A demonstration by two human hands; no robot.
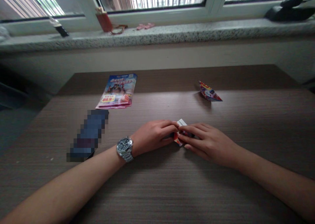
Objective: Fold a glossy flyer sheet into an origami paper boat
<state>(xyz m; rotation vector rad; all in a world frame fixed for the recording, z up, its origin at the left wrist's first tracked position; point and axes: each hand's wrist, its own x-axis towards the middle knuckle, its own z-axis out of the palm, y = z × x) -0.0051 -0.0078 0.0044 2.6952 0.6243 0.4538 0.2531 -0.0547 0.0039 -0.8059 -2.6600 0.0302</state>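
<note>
A small folded piece of printed paper, white at its top corner and red and orange below, lies on the table between my two hands. My left hand, with a silver watch on its wrist, grips the paper's left side with its fingers bent together. From the right, my right hand has its fingers over the paper's other side, pressing and holding it. The fingers cover much of the paper, so its full shape is hidden.
A folded paper piece stands at the back right of the brown table. Printed flyers are stacked at the back left, near a pixelated dark object. Small items, including a red one, sit on the windowsill.
</note>
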